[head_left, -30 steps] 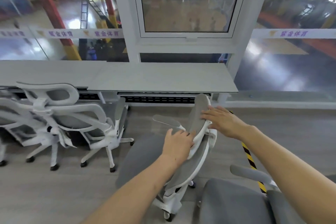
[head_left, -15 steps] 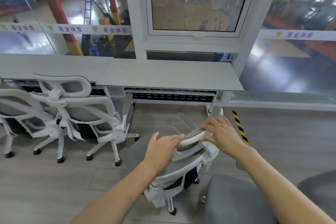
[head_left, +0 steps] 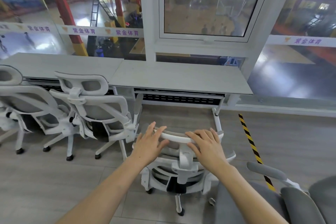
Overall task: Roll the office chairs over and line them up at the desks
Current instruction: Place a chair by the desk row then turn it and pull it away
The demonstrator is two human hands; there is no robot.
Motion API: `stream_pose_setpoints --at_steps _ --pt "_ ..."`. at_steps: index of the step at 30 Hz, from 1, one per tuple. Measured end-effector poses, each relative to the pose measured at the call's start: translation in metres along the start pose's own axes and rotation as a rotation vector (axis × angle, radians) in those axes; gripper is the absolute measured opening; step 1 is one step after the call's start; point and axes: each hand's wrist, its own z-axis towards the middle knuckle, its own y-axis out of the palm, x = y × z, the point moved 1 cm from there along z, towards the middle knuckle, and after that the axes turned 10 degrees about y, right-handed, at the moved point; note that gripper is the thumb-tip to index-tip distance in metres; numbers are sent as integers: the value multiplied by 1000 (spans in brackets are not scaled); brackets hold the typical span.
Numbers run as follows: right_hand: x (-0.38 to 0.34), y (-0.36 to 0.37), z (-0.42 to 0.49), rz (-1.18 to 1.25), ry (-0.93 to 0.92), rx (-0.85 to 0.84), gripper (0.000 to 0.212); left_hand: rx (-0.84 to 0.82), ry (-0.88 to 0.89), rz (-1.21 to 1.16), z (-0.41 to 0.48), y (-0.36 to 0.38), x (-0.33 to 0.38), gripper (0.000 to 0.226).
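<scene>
- At the far left a parked chair point(head_left: 20, 100) stands with its back to the camera at the left-hand desk point(head_left: 60, 66); a second parked chair point(head_left: 94, 107) stands just beside it, at the same desk
- The left hand point(head_left: 149, 144) lies on the left end of the headrest point(head_left: 175, 137) of the middle chair point(head_left: 180, 171); its grip is open, fingers spread and nearly straight, pressing on the top rim and not wrapped round it
- The middle chair faces the right-hand desk point(head_left: 180, 78) with its back toward the person. Its seat has not yet gone under the desk edge, and its left side is close to the second parked chair's armrest. Whether they touch I cannot tell
- The right hand point(head_left: 207, 146) rests on the headrest's right end, its grip likewise open: fingers laid flat over the top, thumb against the near face
- My reading is that this is the rolling-in step for the third chair, squared up but not yet home
- Right of it, striped tape point(head_left: 250, 142) runs across the floor point(head_left: 291, 142), and a grey chair point(head_left: 254, 203) waits at the bottom right
- The next move calls for an even forward push from both hands — equal pressure, so the castors track straight — stopping once its back lines up with the two parked chairs and clear of the neighbour's armrest
</scene>
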Motion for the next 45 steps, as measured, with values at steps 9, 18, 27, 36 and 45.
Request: stream_pose_setpoints --at_steps 9,18,27,36,45 --pt "-6 6 -5 27 59 4 33 103 11 -11 1 -3 -20 61" --pt "57 4 -45 109 570 -185 98 -76 -287 -280 -9 36 -48 114" --pt "80 60 -46 193 734 -448 128 -120 -471 -322 8 66 -34 135" --pt "102 61 -15 136 639 -477 130 -143 -536 -274 29 64 -24 144" --pt "122 75 24 183 601 -476 133 -157 -535 -338 61 63 -29 140"
